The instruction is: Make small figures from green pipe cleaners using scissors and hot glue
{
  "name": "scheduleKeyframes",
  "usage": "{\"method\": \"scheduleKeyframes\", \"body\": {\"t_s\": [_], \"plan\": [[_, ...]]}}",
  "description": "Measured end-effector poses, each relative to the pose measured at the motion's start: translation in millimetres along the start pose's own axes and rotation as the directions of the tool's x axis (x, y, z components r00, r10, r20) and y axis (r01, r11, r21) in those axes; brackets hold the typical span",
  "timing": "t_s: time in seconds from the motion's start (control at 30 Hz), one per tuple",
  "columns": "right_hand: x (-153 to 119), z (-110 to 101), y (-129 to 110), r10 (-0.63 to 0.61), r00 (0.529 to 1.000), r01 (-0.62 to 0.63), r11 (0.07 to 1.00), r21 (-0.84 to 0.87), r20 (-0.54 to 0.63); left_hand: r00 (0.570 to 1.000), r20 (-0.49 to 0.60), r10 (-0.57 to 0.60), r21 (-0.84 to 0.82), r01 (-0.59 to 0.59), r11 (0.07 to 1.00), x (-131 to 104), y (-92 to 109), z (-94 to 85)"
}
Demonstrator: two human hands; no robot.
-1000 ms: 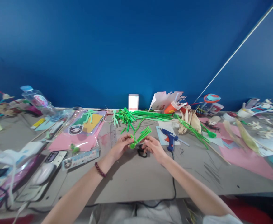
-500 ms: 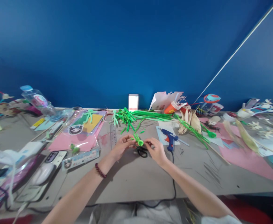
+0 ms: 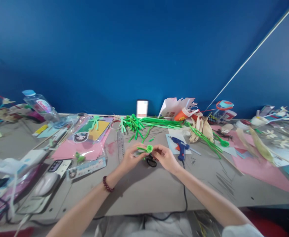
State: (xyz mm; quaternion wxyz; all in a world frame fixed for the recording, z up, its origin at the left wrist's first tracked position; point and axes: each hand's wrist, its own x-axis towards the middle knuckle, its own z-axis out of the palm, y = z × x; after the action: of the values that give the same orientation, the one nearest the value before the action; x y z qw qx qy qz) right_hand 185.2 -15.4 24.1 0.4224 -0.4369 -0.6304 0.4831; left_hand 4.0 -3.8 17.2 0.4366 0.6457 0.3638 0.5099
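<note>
A bright green pipe-cleaner piece (image 3: pixel 149 148), coiled into a small round cup at one end, is held between my two hands above the desk. My left hand (image 3: pixel 132 156) pinches it from the left, where short green strands stick out by the fingers. From the right, the fingertips of my right hand (image 3: pixel 164 158) are closed on the coil's edge. Black-handled scissors (image 3: pixel 151 161) lie right below, their blades hidden by the piece and my hands. Behind is a heap of green pipe-cleaner pieces (image 3: pixel 134 124), with long green stems (image 3: pixel 164 122) beside it.
A blue glue gun (image 3: pixel 181 147) lies right of my hands, its cord running to the desk's front edge. A clear ruler (image 3: pixel 120 146) lies to the left, near pink paper (image 3: pixel 67 148). Dried husks (image 3: pixel 205 128) and paper cups (image 3: pixel 182 113) stand at the back right.
The coiled piece has turned, so its round opening now faces me more and its strands point left. My left fingers have shifted along those strands.
</note>
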Motion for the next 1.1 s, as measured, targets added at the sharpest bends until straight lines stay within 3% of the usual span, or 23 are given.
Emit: {"method": "scheduleKeyframes", "body": {"t_s": [0.07, 0.17, 0.3, 0.4, 0.47, 0.53, 0.6, 0.73, 0.83, 0.97, 1.1], "plan": [[8, -5, -3, -0.026, 0.999, 0.028, 0.998, -0.055, 0.027, 0.987, -0.069, -0.147, -0.089, 0.141, 0.986, 1, -6, -1.4], [30, -17, 0, -0.174, 0.985, 0.164, 0.939, -0.301, -0.006, 0.959, -0.104, -0.263, -0.274, 0.226, 0.935, 5, -13, -6.8], [65, -32, 16, -0.264, 0.962, 0.235, 0.692, -0.683, 0.064, 0.921, -0.169, -0.351, -0.416, 0.256, 0.873, 14, -17, -14.9], [85, -34, 30, -0.274, 0.946, 0.296, 0.506, -0.81, 0.175, 0.888, -0.211, -0.409, -0.461, 0.279, 0.843, 18, -21, -18.3], [95, -32, 36, -0.259, 0.907, 0.415, 0.418, -0.808, 0.332, 0.874, -0.204, -0.441, -0.474, 0.306, 0.826, 19, -23, -19.7], [103, -28, 41, -0.229, 0.84, 0.543, 0.361, -0.758, 0.492, 0.86, -0.178, -0.478, -0.484, 0.346, 0.804, 19, -25, -20.5], [108, -24, 44, -0.212, 0.792, 0.609, 0.342, -0.716, 0.572, 0.847, -0.163, -0.506, -0.494, 0.374, 0.785, 19, -26, -21.0], [110, -17, 49, -0.232, 0.772, 0.636, 0.302, -0.71, 0.592, 0.846, -0.165, -0.507, -0.482, 0.379, 0.79, 19, -25, -21.3], [108, -12, 50, -0.296, 0.758, 0.643, 0.193, -0.741, 0.581, 0.843, -0.193, -0.502, -0.472, 0.369, 0.8, 20, -25, -21.6], [110, -13, 47, -0.394, 0.706, 0.653, 0.039, -0.756, 0.589, 0.848, -0.233, -0.476, -0.49, 0.32, 0.811, 21, -30, -22.4], [115, -23, 35, -0.434, 0.676, 0.647, -0.036, -0.761, 0.595, 0.853, -0.292, -0.432, -0.472, 0.265, 0.841, 20, -34, -23.6]]}}
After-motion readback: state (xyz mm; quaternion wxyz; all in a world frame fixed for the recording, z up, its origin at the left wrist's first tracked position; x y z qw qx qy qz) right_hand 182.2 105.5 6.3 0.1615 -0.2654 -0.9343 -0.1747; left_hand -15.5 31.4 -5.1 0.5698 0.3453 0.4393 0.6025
